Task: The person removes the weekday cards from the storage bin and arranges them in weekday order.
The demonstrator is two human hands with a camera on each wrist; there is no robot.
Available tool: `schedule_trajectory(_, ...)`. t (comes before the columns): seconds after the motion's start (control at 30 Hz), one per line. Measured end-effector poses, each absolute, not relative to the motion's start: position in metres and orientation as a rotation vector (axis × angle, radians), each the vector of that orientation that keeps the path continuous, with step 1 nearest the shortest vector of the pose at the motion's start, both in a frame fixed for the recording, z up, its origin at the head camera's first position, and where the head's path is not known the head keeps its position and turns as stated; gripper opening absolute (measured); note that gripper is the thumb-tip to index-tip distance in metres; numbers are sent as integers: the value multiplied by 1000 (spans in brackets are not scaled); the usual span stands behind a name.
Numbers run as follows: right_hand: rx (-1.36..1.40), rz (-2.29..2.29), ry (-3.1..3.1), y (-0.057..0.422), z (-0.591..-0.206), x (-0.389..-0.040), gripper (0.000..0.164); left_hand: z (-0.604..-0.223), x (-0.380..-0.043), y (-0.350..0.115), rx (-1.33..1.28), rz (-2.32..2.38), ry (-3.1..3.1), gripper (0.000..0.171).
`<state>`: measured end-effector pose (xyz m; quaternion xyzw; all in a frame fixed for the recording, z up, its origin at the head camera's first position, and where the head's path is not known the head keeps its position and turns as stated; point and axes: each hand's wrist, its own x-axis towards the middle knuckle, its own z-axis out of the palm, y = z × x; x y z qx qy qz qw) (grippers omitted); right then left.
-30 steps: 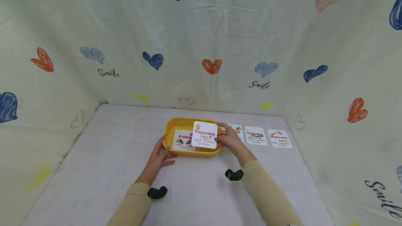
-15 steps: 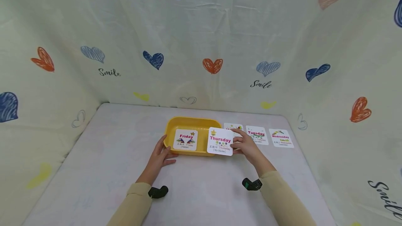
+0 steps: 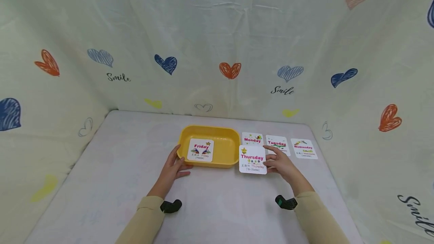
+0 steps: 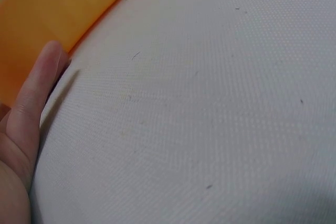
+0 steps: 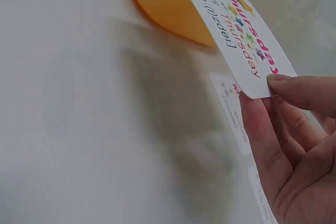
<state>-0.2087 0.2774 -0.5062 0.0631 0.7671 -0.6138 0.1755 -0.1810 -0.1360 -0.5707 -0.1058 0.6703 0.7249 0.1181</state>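
Observation:
In the head view, my right hand (image 3: 281,165) pinches the right edge of a white Thursday card (image 3: 252,159) between thumb and fingers. The card is held above the table, as its shadow in the right wrist view shows. My left hand (image 3: 169,169) holds the left front corner of a yellow tray (image 3: 225,153); in the left wrist view one straight finger (image 4: 37,87) lies along the tray's wall. A Friday card (image 3: 200,150) lies in the tray's left half. Behind the Thursday card, a Monday card (image 3: 252,138) is partly covered.
A Tuesday card (image 3: 276,141), partly covered by my right hand, and a Wednesday card (image 3: 304,149) lie in a row with Monday, right of the tray. The white tabletop (image 3: 217,202) reaches back to a heart-printed curtain (image 3: 217,97).
My right hand has carried the Thursday card from over the tray to the right and nearer, uncovering the Friday card. My left hand and the tray have stayed in place.

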Motion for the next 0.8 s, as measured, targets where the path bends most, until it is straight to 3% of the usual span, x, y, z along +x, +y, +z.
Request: schedule_trajectory(0.8,356,-1730,2084,299,-544,-211,67,-571,-179,-134,-300,2125,1975,58)
